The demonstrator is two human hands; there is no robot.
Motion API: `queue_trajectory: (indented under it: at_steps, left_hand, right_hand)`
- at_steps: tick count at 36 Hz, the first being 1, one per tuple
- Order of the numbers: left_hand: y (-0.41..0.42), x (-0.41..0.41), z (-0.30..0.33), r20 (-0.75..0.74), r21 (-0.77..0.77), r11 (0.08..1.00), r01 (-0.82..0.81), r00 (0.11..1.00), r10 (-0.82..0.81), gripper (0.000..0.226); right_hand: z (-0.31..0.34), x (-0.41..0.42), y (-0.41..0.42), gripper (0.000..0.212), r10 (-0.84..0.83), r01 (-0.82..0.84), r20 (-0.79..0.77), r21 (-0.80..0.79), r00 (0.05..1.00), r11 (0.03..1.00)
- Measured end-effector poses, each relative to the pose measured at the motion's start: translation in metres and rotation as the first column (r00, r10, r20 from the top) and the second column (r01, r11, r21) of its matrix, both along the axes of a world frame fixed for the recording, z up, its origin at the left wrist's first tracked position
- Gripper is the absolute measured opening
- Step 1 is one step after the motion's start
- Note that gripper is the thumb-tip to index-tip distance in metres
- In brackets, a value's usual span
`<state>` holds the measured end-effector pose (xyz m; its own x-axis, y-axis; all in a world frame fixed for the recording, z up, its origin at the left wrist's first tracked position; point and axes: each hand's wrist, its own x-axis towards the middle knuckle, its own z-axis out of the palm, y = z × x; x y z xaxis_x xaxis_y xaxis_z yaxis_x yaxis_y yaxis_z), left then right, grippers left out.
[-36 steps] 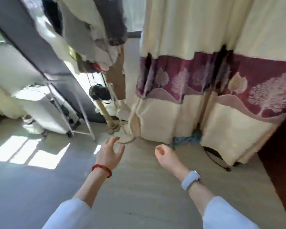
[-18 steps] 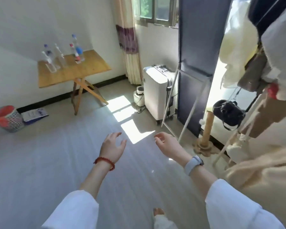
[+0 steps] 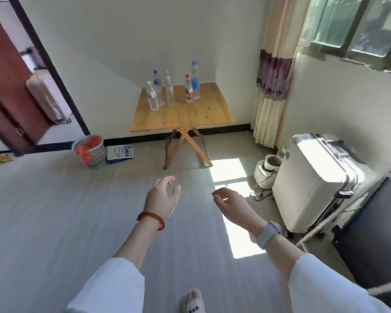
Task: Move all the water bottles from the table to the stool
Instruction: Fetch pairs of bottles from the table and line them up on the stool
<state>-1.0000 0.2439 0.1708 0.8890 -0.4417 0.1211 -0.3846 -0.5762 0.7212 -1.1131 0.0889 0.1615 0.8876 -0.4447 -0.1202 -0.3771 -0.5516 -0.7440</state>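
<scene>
Several clear water bottles (image 3: 171, 88) stand upright in a group at the back of a wooden folding table (image 3: 183, 115) against the far wall. The tallest one (image 3: 195, 79) has a blue label; a shorter one (image 3: 188, 89) has a red cap. My left hand (image 3: 161, 198) and my right hand (image 3: 231, 205) hover empty over the floor, well short of the table, fingers loosely relaxed. No stool is in view.
A white suitcase (image 3: 318, 184) and a small white appliance (image 3: 268, 169) stand at the right under the window. A basket (image 3: 89, 151) and a flat packet (image 3: 120, 152) lie by the wall left of the table. An open doorway (image 3: 20, 91) is at left.
My view has swung left from the curtain and clothes rack to face the table with the bottles, now centred and closer. Both hands stay empty in front of me.
</scene>
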Motion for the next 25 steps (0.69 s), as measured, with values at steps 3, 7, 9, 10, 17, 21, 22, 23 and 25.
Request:
queue_trajectory:
  at_steps: [3,7,9,10,17,21,22,23,25]
  left_hand:
    - [-0.017,0.073,-0.008,0.003,0.0,0.999,-0.043,0.999,0.043,0.032]
    - [-0.046,0.184,-0.003,0.006,-0.038,0.996,-0.079,0.997,0.079,0.031]
    - [-0.063,0.241,0.004,0.02,-0.054,0.995,-0.089,0.996,0.09,0.03]
    - [-0.072,0.268,0.009,0.029,-0.059,0.994,-0.09,0.995,0.092,0.03]
    - [-0.141,0.415,0.013,0.053,-0.052,0.997,-0.058,0.997,0.061,0.03]
    - [-0.179,0.501,-0.008,0.028,-0.039,0.997,-0.062,0.998,0.063,0.031]
    - [-0.189,0.523,-0.014,0.028,-0.034,0.997,-0.063,0.998,0.064,0.032]
    - [-0.198,0.546,-0.019,0.03,-0.026,0.998,-0.064,0.997,0.064,0.032]
    - [-0.219,0.594,-0.026,0.031,-0.016,0.997,-0.076,0.997,0.077,0.033]
  right_hand:
    - [-0.006,0.077,-0.025,0.028,0.023,-0.023,0.002,-0.009,1.0,1.0]
    - [0.002,0.19,-0.062,0.024,0.024,-0.023,0.042,-0.033,0.999,0.999]
    - [0.012,0.244,-0.081,0.025,0.038,-0.035,0.054,-0.048,0.998,0.998]
    - [0.016,0.27,-0.09,0.026,0.044,-0.041,0.059,-0.05,0.997,0.998]
    - [0.012,0.414,-0.158,0.028,0.019,-0.019,0.04,0.0,0.999,1.0]
    - [-0.004,0.502,-0.202,0.028,0.012,-0.012,0.041,0.008,0.999,1.0]
    - [-0.008,0.526,-0.213,0.029,0.006,-0.006,0.045,0.01,0.999,1.0]
    - [-0.011,0.55,-0.224,0.028,0.003,-0.004,0.047,0.01,0.999,1.0]
    - [-0.019,0.601,-0.248,0.028,0.014,-0.015,0.051,0.013,0.999,1.0]
